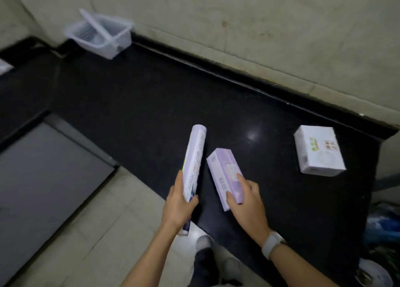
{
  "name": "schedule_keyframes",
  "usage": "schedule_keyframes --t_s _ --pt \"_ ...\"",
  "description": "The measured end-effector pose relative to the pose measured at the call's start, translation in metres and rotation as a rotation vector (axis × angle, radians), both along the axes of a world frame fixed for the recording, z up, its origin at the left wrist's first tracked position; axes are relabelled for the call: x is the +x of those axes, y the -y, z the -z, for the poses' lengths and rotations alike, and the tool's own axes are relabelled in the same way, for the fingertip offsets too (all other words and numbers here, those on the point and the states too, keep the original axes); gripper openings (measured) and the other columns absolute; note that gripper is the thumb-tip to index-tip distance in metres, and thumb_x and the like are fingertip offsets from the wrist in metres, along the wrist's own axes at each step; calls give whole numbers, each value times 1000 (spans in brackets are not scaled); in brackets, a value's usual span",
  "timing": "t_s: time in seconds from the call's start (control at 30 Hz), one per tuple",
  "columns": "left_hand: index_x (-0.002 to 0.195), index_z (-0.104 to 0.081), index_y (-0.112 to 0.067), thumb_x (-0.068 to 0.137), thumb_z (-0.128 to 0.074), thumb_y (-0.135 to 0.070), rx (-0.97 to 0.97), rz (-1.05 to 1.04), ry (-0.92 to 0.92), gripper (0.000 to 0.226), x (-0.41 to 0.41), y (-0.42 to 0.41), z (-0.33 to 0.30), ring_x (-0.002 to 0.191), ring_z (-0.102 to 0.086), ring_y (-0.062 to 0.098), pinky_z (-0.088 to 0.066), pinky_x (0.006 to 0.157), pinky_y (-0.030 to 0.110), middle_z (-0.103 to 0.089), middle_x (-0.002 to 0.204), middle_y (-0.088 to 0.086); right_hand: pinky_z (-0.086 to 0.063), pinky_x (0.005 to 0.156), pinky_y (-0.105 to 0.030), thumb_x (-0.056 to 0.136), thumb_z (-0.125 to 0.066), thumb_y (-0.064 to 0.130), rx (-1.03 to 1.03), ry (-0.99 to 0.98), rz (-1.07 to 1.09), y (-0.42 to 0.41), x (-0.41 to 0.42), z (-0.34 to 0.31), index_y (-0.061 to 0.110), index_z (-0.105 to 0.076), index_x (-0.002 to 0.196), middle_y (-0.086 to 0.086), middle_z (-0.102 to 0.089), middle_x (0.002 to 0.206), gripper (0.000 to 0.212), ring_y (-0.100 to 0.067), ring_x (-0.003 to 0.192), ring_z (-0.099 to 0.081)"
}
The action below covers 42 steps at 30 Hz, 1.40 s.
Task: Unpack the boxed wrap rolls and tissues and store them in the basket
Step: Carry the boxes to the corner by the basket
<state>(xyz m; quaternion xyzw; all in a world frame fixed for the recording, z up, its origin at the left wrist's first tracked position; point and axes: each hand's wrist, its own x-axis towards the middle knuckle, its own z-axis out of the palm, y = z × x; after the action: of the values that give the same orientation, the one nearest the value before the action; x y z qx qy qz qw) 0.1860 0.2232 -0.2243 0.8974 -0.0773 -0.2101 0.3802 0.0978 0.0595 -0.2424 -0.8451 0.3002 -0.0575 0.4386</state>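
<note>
The left hand (179, 204) is closed around the near end of a long white wrap-roll box (193, 163), holding it angled up over the front edge of the black countertop (134, 104). The right hand (246, 198) grips a shorter lilac box (224, 176), apparently resting on the counter just beside. A wrapped tissue pack (318, 153) lies well right; the clear plastic basket (100, 35) sits far back against the wall.
</note>
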Motion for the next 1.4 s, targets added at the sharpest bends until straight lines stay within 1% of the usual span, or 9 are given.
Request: schedule_keyframes --t_s 0.1,0.27,0.37,0.5,0.7,0.83,1.07,1.2,1.4 --pt "140 -14 -44 78 -59 -19 -40 -203 42 81 -5 -63 -4 97 -57 14 -43 67 22 -51 129 -8 -41 81 -26 79 -62 29 1 29 -175 -40 31 -6 23 -46 128 -1 -45 120 52 -21 105 -54" --pt "138 -21 -40 77 -61 -17 -46 -518 79 76 2 -170 -10 92 -57 19 -44 67 26 -55 119 -8 -40 83 -25 80 -61 28 44 74 -415 -122 97 -14 25 -48 126 8 -41 115 49 -13 101 -51" --pt "130 -29 -41 76 -61 -15 -50 -635 120 69 22 -231 -8 86 -57 19 -43 60 20 -58 110 -7 -36 82 -22 80 -59 31 64 55 -554 -182 144 -11 26 -46 126 13 -36 111 48 -8 96 -47" --pt "129 -29 -46 75 -61 -16 -95 -734 114 70 71 -313 -6 86 -58 16 -43 64 25 -59 110 -9 -33 82 -16 80 -59 32 67 53 -668 -270 214 -8 24 -46 127 11 -36 110 49 -11 94 -48" --pt "136 -23 -44 75 -60 -19 -66 -698 109 75 173 -427 -12 100 -57 20 -45 75 30 -56 124 -8 -36 86 -22 80 -64 21 116 98 -602 -386 315 -27 18 -52 124 5 -41 109 46 -18 100 -52" --pt "137 -22 -42 77 -62 -18 -71 -637 119 76 256 -461 -17 94 -56 19 -44 74 28 -56 125 -3 -41 88 -27 84 -62 23 172 85 -568 -415 378 -40 20 -48 127 4 -41 116 46 -12 102 -48" --pt "144 -17 -29 80 -61 -17 -119 -486 141 79 434 -466 -16 118 -51 25 -43 85 29 -47 138 5 -41 91 -31 87 -57 28 237 58 -448 -425 513 -40 25 -43 130 -1 -40 129 45 -12 109 -45" --pt "140 -21 -25 78 -61 -20 -20 -400 146 74 552 -455 -14 115 -50 32 -48 92 47 -50 133 12 -42 92 -33 88 -55 29 287 65 -362 -427 609 -38 22 -41 131 -5 -39 131 46 -13 109 -44" --pt "143 -14 -21 82 -60 -19 24 -362 41 77 698 -440 -4 120 -41 36 -42 99 44 -44 136 17 -43 101 -40 87 -56 29 277 60 -283 -418 717 -43 21 -41 132 -6 -39 133 48 -19 116 -46"
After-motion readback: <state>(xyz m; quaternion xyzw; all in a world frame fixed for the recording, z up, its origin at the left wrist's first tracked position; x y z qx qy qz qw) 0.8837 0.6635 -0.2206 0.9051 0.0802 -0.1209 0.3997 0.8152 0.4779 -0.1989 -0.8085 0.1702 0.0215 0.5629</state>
